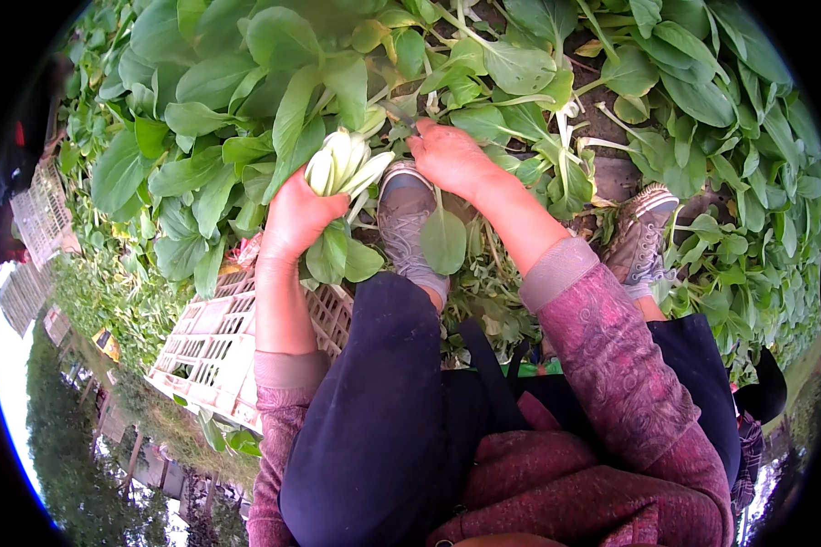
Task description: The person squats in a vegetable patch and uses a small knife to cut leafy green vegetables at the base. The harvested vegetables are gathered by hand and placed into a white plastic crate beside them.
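Observation:
My left hand [301, 212] grips a head of leafy greens, likely bok choy [342, 164], around its pale stalks. The cut-looking stalk end faces right, and broad green leaves hang below the fingers. Just to the right, my right hand [451, 156] is closed, knuckles up, above the toe of my shoe. A thin dark blade of a knife [400, 115] sticks out past its fingertips, blurred among leaves; the handle is hidden in the fist. A single loose leaf [443, 241] lies in front of the laces below this hand.
Dense leafy plants [205, 96] spread ahead and to both sides. A pale plastic crate [205, 342] sits by my left forearm. My left shoe [407, 219] and right shoe [640, 236] stand on soil with trimmed leaves. More crates [41, 212] are farther left. Part of another person [749, 444] shows at right.

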Demonstrator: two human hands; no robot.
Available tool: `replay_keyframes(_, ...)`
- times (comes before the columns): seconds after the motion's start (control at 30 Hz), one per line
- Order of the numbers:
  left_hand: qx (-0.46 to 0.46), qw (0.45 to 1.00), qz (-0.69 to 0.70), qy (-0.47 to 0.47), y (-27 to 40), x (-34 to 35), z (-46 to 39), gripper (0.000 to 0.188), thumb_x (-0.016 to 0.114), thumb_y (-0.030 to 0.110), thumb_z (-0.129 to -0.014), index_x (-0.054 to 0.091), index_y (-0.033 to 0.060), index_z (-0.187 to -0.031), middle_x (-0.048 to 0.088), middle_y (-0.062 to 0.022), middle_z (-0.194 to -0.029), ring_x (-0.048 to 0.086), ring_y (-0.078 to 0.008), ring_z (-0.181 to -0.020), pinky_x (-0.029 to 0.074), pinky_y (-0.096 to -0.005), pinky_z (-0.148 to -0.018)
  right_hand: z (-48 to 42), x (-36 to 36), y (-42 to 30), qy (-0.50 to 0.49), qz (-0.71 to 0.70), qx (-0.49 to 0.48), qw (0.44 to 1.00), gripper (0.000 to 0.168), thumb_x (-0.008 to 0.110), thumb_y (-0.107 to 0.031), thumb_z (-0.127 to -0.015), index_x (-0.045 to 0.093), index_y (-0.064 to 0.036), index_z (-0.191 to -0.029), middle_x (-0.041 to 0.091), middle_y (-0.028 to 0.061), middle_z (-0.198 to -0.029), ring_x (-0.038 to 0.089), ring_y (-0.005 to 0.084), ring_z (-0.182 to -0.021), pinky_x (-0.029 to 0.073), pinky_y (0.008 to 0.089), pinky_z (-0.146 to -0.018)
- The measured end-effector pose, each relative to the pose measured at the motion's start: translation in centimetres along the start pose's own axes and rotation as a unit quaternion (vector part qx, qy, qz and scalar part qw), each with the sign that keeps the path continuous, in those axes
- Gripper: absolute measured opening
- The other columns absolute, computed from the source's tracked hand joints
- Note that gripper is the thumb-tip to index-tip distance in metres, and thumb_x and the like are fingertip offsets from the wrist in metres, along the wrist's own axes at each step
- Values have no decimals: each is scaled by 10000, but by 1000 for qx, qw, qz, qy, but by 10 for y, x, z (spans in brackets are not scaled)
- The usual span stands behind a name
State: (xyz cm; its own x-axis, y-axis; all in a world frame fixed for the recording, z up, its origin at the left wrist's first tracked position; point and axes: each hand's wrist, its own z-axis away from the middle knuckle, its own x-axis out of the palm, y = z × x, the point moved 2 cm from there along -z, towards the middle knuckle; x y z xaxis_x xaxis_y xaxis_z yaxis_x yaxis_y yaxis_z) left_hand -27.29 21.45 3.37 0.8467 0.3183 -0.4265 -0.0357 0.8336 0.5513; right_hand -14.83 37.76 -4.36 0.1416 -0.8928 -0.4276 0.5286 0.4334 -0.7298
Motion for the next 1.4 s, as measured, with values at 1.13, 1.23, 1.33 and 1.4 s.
replay_keyframes(1.13, -61, 930, 362, -22, 3, -13, 11, 594, 702, -70, -610, 549, -32, -1183, 640, -93, -1067, 613, -173, -937, 470, -299, -880, -13, 29, -25, 158, -709, 126, 676, 367, 719, -168, -818, 564, -32, -1121, 578, -9, -758, 505, 74, -531, 416, 230, -462)
replay_keyframes(1.23, -63, 935, 346, -40, 3, -14, 18, 571, 682, -66, -621, 549, -43, -1176, 642, -97, -1056, 614, -179, -916, 474, -302, -868, -21, 22, -29, 139, -722, 108, 670, 357, 791, -139, -731, 588, -34, -1005, 571, -24, -701, 477, 63, -507, 411, 239, -466)
replay_keyframes(1.33, -36, 917, 396, -30, 9, -14, 29, 564, 674, -72, -611, 557, -42, -1162, 646, -100, -1039, 622, -182, -896, 479, -308, -864, -10, 8, -37, 131, -706, 108, 688, 262, 779, -141, -744, 577, -82, -901, 541, -28, -660, 462, 59, -484, 368, 217, -405)
replay_keyframes(1.4, -8, 894, 445, -52, 21, -13, 40, 710, 665, -80, -585, 479, -39, -1269, 600, -104, -1147, 595, -205, -1005, 443, -317, -938, 8, -8, -41, 140, -681, 123, 708, 271, 787, -153, -735, 580, -89, -898, 535, -27, -643, 445, 57, -453, 350, 213, -379)
